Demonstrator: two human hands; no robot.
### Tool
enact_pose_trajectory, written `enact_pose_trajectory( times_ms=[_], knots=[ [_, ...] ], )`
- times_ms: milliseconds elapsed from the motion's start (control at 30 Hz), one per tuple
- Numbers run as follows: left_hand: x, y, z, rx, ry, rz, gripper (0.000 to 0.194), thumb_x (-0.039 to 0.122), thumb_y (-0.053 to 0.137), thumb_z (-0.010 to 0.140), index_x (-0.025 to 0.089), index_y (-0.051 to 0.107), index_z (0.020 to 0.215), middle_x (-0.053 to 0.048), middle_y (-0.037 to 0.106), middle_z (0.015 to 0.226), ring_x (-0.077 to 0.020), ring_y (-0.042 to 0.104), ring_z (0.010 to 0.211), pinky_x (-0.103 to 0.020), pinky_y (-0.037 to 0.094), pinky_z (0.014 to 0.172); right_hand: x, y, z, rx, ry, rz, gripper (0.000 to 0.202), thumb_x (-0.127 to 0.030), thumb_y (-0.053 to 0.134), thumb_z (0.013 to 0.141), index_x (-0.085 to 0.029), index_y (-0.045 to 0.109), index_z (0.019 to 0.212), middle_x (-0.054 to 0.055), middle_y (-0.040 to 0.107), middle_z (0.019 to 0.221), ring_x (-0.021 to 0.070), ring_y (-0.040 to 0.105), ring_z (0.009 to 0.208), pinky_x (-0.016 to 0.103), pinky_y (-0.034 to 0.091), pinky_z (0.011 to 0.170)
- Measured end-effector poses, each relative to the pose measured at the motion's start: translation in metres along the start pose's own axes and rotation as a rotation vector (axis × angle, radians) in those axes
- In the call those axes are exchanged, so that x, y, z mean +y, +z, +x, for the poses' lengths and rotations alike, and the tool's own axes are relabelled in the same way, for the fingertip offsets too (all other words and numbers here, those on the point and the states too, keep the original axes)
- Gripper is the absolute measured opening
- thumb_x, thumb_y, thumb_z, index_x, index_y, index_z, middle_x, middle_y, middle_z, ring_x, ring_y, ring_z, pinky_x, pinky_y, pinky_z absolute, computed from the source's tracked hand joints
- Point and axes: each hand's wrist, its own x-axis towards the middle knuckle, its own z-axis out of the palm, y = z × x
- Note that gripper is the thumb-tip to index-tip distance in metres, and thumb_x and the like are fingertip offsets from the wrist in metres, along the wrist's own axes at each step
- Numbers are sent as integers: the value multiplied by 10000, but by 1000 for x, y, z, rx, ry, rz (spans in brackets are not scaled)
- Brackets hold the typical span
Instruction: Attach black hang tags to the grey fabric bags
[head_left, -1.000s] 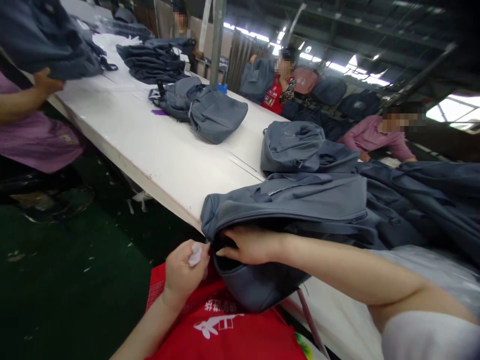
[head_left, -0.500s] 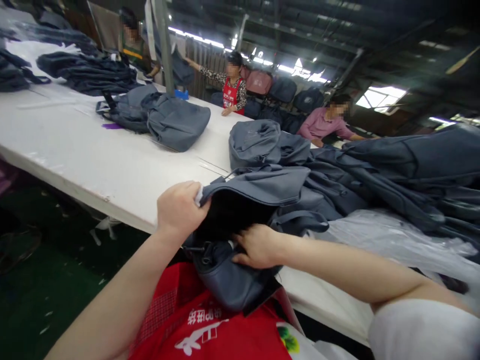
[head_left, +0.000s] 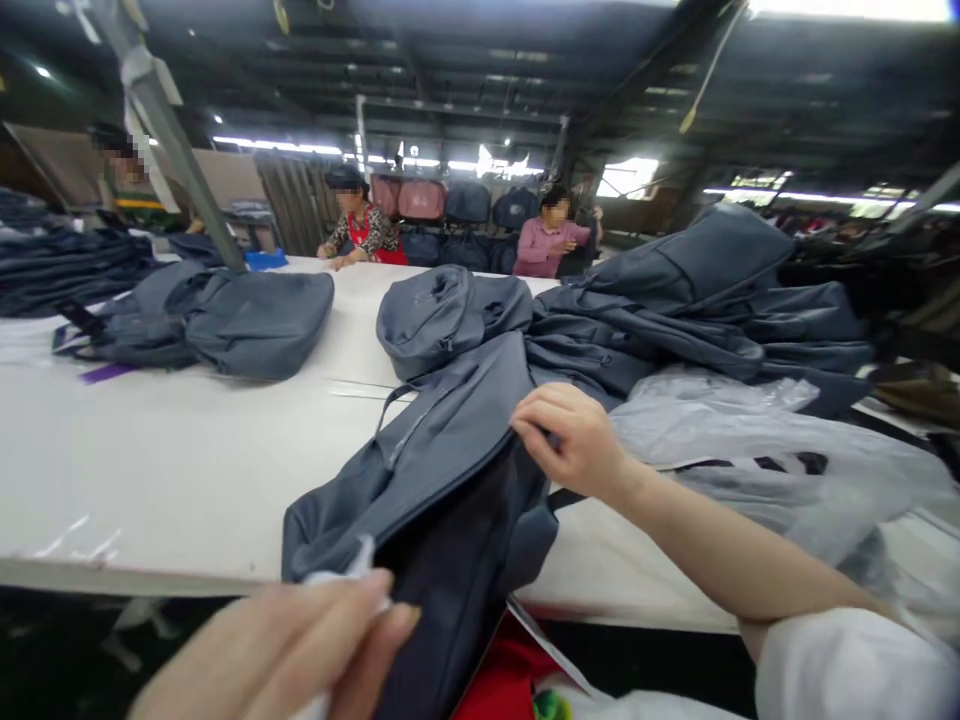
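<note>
A dark blue-grey backpack [head_left: 442,440] lies slanted over the table's front edge, its zipped opening gaping toward me. My right hand [head_left: 574,440] pinches the rim of that opening at its upper right end. Low in the view, my left hand [head_left: 292,650] is closed on a small white piece, which looks like paper or cloth, beside the lower left end of the opening; it is slightly blurred. The bag's inside is dark, and its bottom part drops out of view.
On the white table [head_left: 187,470] are another backpack [head_left: 262,320] at left, a bag [head_left: 427,315] behind mine, a heap of bags [head_left: 697,270] at right and clear plastic wrapping [head_left: 787,460]. Three people are across the table. A grey post [head_left: 184,150] rises at left.
The view has turned right and levelled. My right hand has come out of the opening to its upper rim. My left hand is lower and nearer, and the bag is stretched out more.
</note>
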Motion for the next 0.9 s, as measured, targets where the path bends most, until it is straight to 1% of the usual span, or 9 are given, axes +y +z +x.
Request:
enact_pose_trajectory(
  times_ms=[33, 67, 100, 167, 300, 433, 533, 633, 900],
  knots=[
    [12, 12, 2, -86, 154, 3, 498, 202, 681, 729, 349, 592, 1196, -21, 709, 772, -205, 627, 631, -319, 500, 539, 11, -3, 0, 57, 51, 0, 212, -274, 474, 914, -190, 669, 900, 90, 677, 925, 216, 599, 906, 382, 447, 893],
    [23, 27, 6, -214, 235, 33, 472, 148, 619, 741, 310, 603, 1184, -28, 715, 780, -197, 634, 622, -305, 494, 520, 21, -5, -1, 85, 69, 12, 206, -254, 477, 907, -187, 671, 923, 92, 676, 953, 215, 602, 921, 381, 454, 898],
    [31, 43, 12, -329, 269, 87, 474, 96, 559, 739, 267, 609, 1178, -40, 722, 809, -196, 644, 628, -296, 489, 510, 30, -5, -1, 86, 55, 32, 214, -219, 473, 896, -187, 672, 966, 93, 674, 1008, 214, 601, 964, 383, 455, 920],
    [41, 72, 30, -497, 229, 218, 482, 40, 481, 738, 202, 610, 1174, -68, 724, 867, -203, 657, 645, -292, 480, 514, 42, -2, -2, 49, -23, 77, 317, -118, 448, 850, -194, 659, 1075, 90, 642, 1160, 212, 561, 1116, 400, 429, 1000],
    [43, 107, 76, -519, 172, 406, 337, 131, 470, 856, 160, 597, 1166, -88, 697, 841, -227, 660, 673, -292, 464, 532, 56, 4, -3, -2, -140, 125, 581, 6, 415, 695, -179, 607, 1211, 81, 552, 1336, 198, 409, 1323, 431, 332, 1117],
    [44, 125, 116, -502, 280, 516, 409, 118, 426, 882, 162, 509, 1280, -73, 664, 776, -236, 648, 651, -281, 430, 494, 67, 6, 3, 29, -156, 132, 566, -7, 448, 689, -167, 618, 1205, 92, 543, 1352, 203, 397, 1335, 432, 323, 1126],
    [46, 136, 132, -547, 371, 546, 339, 105, 386, 892, 150, 565, 1177, -95, 659, 788, -246, 650, 662, -289, 444, 505, 72, 6, 9, 9, -160, 131, 510, -25, 466, 726, -172, 637, 1183, 91, 548, 1350, 205, 408, 1328, 432, 330, 1122],
    [45, 142, 135, -588, 438, 513, 233, 103, 383, 893, 128, 605, 959, -124, 662, 827, -258, 654, 708, -317, 482, 545, 72, 4, 10, -17, -178, 126, 483, -31, 477, 743, -157, 644, 1178, 100, 540, 1359, 202, 404, 1331, 410, 323, 1129],
    [38, 141, 121, -660, 467, 588, 183, 73, 408, 875, 124, 580, 914, -83, 632, 696, -251, 634, 592, -319, 456, 484, 75, 5, 10, -62, -269, 80, 531, -60, 548, 700, -191, 624, 1208, 89, 526, 1372, 235, 396, 1338, 431, 326, 1130]
  ],
)
